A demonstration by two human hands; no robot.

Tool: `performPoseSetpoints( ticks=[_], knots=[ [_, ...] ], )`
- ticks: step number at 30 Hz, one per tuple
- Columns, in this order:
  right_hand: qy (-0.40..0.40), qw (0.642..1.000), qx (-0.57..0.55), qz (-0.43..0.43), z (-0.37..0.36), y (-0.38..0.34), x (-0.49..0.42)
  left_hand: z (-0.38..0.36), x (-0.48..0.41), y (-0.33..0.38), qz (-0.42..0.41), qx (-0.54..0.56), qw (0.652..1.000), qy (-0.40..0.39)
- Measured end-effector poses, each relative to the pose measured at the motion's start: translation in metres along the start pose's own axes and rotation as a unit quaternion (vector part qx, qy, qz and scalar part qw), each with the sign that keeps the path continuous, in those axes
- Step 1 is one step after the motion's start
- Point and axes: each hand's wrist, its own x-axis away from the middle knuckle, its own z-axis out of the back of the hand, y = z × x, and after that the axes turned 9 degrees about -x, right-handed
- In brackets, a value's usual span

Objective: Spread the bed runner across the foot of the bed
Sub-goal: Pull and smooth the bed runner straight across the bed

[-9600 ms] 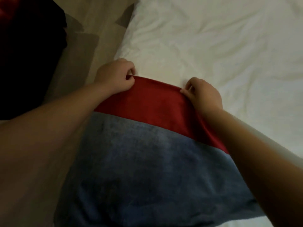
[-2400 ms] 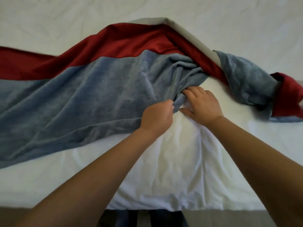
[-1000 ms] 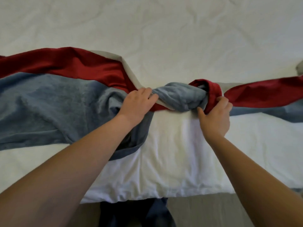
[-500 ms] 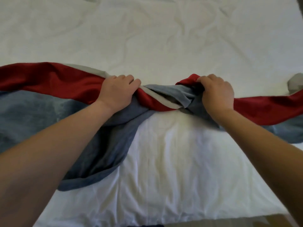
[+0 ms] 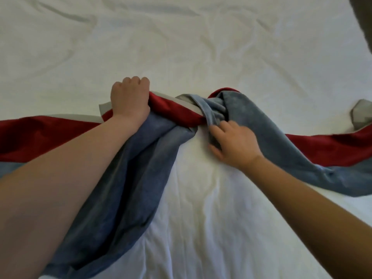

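The bed runner (image 5: 291, 135), blue-grey velvet with a red band and a pale grey backing, lies from left to right over the white bed (image 5: 181, 47). It is twisted and bunched in the middle. My left hand (image 5: 129, 99) grips the far red edge just left of the twist, fingers curled over the fabric. My right hand (image 5: 233, 141) is on the near side of the twist and pinches a narrow blue fold between thumb and fingers. A wide blue flap hangs toward me under my left forearm.
Creased white bedding covers nearly all of the view. A turned-up pale grey corner of the runner (image 5: 362, 113) sits at the far right. A dark strip (image 5: 362, 13) shows past the bed's top right corner.
My left hand has carried the red edge farther up the bed. My right hand has let go of the bunch's top and come down onto a blue fold on the near side.
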Motion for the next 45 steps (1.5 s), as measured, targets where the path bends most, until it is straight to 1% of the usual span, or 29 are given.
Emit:
performPoseSetpoints(
  ticks=[1, 3, 5, 6, 7, 9, 10, 12, 14, 16, 18, 22, 24, 26, 28, 30, 32, 34, 35, 37, 38, 39, 40, 41, 42, 43, 45],
  knots=[
    [-0.045, 0.999, 0.021, -0.014, -0.009, 0.004, 0.009, -0.001, 0.000, 0.003, -0.040, 0.000, 0.999, 0.015],
    [-0.112, 0.991, 0.056, -0.055, -0.020, 0.014, 0.023, -0.005, 0.005, 0.012, -0.168, 0.017, 0.984, 0.057],
    [-0.129, 0.987, 0.057, -0.080, -0.021, 0.025, 0.031, -0.008, 0.015, 0.026, -0.310, 0.023, 0.943, 0.115],
    [-0.131, 0.986, 0.051, -0.084, -0.020, 0.030, 0.034, -0.009, 0.018, 0.033, -0.351, 0.018, 0.925, 0.145],
    [-0.132, 0.987, 0.045, -0.085, -0.018, 0.036, 0.036, -0.011, 0.018, 0.039, -0.362, 0.019, 0.917, 0.165],
    [-0.121, 0.988, 0.017, -0.091, -0.010, 0.048, 0.038, -0.011, 0.014, 0.047, -0.337, 0.039, 0.922, 0.187],
    [-0.103, 0.990, -0.008, -0.099, -0.002, 0.054, 0.038, -0.010, 0.010, 0.050, -0.324, 0.052, 0.925, 0.189],
    [-0.030, 0.988, -0.072, -0.135, 0.016, 0.066, 0.039, -0.007, 0.002, 0.052, -0.304, 0.089, 0.930, 0.185],
    [0.064, 0.972, -0.118, -0.195, 0.036, 0.082, 0.040, -0.001, -0.005, 0.051, -0.268, 0.120, 0.939, 0.180],
    [0.134, 0.952, -0.126, -0.246, 0.053, 0.106, 0.035, 0.004, -0.015, 0.048, -0.223, 0.135, 0.950, 0.172],
    [0.164, 0.939, -0.103, -0.284, 0.066, 0.136, 0.022, 0.008, -0.027, 0.043, -0.183, 0.135, 0.960, 0.166],
    [0.182, 0.938, -0.031, -0.294, 0.079, 0.183, -0.019, 0.013, -0.049, 0.038, -0.106, 0.127, 0.975, 0.148],
    [0.189, 0.929, -0.013, -0.319, 0.078, 0.198, -0.043, 0.012, -0.061, 0.036, -0.053, 0.127, 0.980, 0.144],
    [0.171, 0.915, -0.004, -0.366, 0.072, 0.213, -0.064, 0.009, -0.072, 0.029, 0.006, 0.124, 0.980, 0.153],
    [0.148, 0.908, 0.015, -0.391, 0.061, 0.228, -0.078, 0.003, -0.081, 0.019, 0.057, 0.110, 0.981, 0.151],
    [0.128, 0.907, 0.022, -0.401, 0.049, 0.236, -0.086, -0.007, -0.087, 0.008, 0.100, 0.074, 0.985, 0.116],
    [0.111, 0.911, 0.011, -0.397, 0.039, 0.233, -0.090, -0.016, -0.091, 0.003, 0.129, 0.022, 0.990, 0.049],
    [0.111, 0.923, -0.023, -0.368, 0.029, 0.220, -0.089, -0.019, -0.091, 0.005, 0.132, -0.008, 0.991, 0.009],
    [0.121, 0.931, -0.043, -0.342, 0.025, 0.212, -0.085, -0.019, -0.088, 0.008, 0.124, -0.003, 0.992, 0.013],
    [0.141, 0.950, -0.062, -0.273, 0.020, 0.194, -0.074, -0.015, -0.083, 0.020, 0.086, 0.041, 0.994, 0.049],
    [0.133, 0.965, -0.048, -0.221, 0.017, 0.187, -0.065, -0.011, -0.082, 0.028, 0.049, 0.070, 0.994, 0.068],
    [0.106, 0.980, -0.023, -0.166, 0.014, 0.182, -0.056, -0.009, -0.082, 0.037, -0.003, 0.090, 0.993, 0.081],
    [0.066, 0.990, 0.007, -0.123, 0.011, 0.180, -0.045, -0.007, -0.083, 0.047, -0.064, 0.087, 0.991, 0.085],
    [0.024, 0.994, 0.034, -0.104, 0.007, 0.180, -0.036, -0.005, -0.086, 0.056, -0.120, 0.065, 0.987, 0.080],
    [-0.006, 0.993, 0.050, -0.108, 0.003, 0.182, -0.029, -0.005, -0.091, 0.064, -0.157, 0.038, 0.985, 0.062],
    [-0.018, 0.990, 0.053, -0.126, 0.001, 0.185, -0.024, -0.004, -0.096, 0.071, -0.173, 0.018, 0.984, 0.035],
    [-0.025, 0.987, 0.039, -0.151, -0.001, 0.188, -0.019, -0.002, -0.103, 0.082, -0.162, 0.000, 0.987, -0.001]
  ],
)
